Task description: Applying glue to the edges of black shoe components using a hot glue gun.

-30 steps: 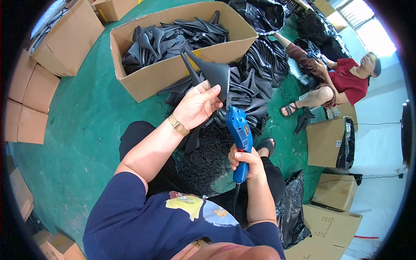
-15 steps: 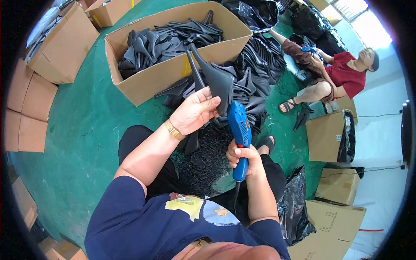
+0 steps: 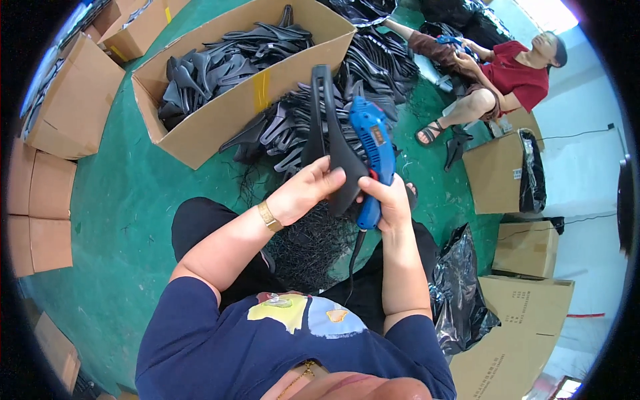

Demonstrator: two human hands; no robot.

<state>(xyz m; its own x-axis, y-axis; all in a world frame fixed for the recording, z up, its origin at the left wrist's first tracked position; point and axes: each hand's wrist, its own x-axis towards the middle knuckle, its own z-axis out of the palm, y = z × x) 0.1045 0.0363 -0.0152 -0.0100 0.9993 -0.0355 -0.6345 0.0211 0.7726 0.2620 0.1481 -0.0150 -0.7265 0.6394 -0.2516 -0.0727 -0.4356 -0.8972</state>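
Note:
My left hand point(image 3: 303, 193), with a gold-coloured watch at its wrist, pinches a black plastic bike saddle shell point(image 3: 341, 150) by its wide end. The long forked nose of the shell points up and away from me. My right hand point(image 3: 387, 200) is wrapped round a blue corded power tool point(image 3: 373, 137), its thumb at the shell's right edge. The tool stands upright just right of the shell, its head pointing away; its working tip cannot be made out. Below both hands lies a heap of thin black plastic scraps point(image 3: 310, 250) between my legs.
A large open carton point(image 3: 220, 123) full of similar shells stands ahead, with more shells point(image 3: 380, 63) piled beside it. A seated person in red point(image 3: 510, 73) works at the far right. Cartons point(image 3: 73, 100) line the left; a black plastic bag point(image 3: 460, 293) lies at the right.
The shell has turned and come lower, toward me. The blue tool has moved from the shell's wide end to along its right side, and my right hand is now close to the left.

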